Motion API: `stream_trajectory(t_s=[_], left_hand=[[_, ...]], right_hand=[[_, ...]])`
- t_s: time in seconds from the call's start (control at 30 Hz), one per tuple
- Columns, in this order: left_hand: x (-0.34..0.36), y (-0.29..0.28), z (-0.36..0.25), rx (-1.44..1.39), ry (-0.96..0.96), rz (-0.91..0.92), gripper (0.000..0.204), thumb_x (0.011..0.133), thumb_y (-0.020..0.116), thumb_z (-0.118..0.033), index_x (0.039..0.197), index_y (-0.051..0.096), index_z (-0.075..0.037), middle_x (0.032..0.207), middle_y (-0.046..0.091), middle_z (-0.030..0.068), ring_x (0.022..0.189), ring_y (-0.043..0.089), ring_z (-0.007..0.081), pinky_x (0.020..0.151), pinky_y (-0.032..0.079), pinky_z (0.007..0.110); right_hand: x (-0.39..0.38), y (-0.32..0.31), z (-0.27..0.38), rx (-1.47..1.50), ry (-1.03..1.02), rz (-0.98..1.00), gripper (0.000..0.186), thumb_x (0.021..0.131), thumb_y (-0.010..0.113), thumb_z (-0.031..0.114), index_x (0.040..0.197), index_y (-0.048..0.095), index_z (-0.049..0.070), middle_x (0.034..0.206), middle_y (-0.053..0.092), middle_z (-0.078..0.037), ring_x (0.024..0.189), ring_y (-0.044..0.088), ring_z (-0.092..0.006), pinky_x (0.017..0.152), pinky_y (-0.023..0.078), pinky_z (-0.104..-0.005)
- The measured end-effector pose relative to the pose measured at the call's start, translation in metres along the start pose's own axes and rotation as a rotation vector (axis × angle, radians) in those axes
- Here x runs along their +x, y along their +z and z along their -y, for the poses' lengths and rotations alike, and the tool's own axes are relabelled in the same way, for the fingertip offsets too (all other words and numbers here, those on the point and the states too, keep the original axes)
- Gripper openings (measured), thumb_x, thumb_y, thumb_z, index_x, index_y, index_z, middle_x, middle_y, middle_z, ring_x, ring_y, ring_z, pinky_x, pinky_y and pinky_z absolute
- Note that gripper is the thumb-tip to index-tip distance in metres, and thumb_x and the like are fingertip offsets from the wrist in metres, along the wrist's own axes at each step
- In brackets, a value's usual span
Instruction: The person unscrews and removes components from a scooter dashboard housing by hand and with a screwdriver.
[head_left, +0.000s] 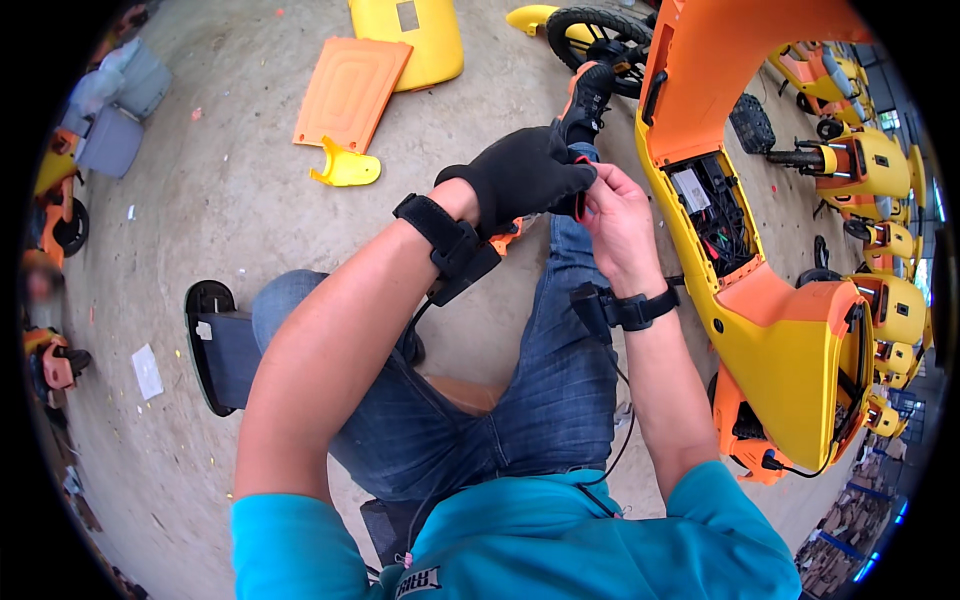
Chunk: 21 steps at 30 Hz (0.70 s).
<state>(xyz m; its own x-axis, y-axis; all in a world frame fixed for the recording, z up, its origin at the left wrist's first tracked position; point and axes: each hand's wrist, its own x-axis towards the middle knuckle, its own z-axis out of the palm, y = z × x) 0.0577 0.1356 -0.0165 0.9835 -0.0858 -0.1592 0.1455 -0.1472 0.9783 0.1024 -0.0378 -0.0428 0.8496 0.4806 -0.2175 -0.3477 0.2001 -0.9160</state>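
Observation:
My left hand (525,180) wears a black glove and is closed, its fingertips meeting those of my bare right hand (617,222). Between them shows a small black-and-red piece (580,205), pinched by my right fingers; its kind is too hidden to tell. What the gloved fingers hold, if anything, is covered. Just below the glove, an orange part (508,236) shows only in part. Close on the right stands an orange-and-yellow scooter (765,320), its frame open on a bay of wires and connectors (718,235) with a silver box (691,190).
On the concrete floor ahead lie an orange panel (350,90), a yellow panel (425,45) and a small yellow curved piece (347,165). A black wheel (600,45) is beyond my foot. More scooters (868,160) line the right; grey bins (110,140) stand far left.

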Motion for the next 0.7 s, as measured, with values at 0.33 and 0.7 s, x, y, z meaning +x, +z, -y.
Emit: stream_trajectory(t_s=[0.33,0.7], left_hand=[[-0.004,-0.011,-0.007,0.432,-0.08,-0.121,0.026,0.082,0.067,-0.022,0.093,0.065,0.001,0.085,0.069,0.0157,0.08,0.068,0.0245,0.072,0.052,0.036],[-0.001,-0.003,0.005,0.612,-0.16,-0.344,0.022,0.089,0.057,-0.02,0.098,0.06,0.0,0.093,0.068,0.0224,0.09,0.068,0.0355,0.078,0.052,0.044]], right_hand=[[-0.009,0.012,-0.008,0.078,0.117,0.006,0.014,0.099,0.061,0.015,0.107,0.066,0.005,0.099,0.069,-0.002,0.091,0.062,-0.0084,0.078,0.053,-0.0267],[-0.022,0.023,-0.021,-1.048,-0.565,0.039,0.014,0.094,0.056,0.004,0.107,0.062,0.004,0.082,0.061,-0.013,0.074,0.062,-0.0278,0.066,0.05,-0.0383]])
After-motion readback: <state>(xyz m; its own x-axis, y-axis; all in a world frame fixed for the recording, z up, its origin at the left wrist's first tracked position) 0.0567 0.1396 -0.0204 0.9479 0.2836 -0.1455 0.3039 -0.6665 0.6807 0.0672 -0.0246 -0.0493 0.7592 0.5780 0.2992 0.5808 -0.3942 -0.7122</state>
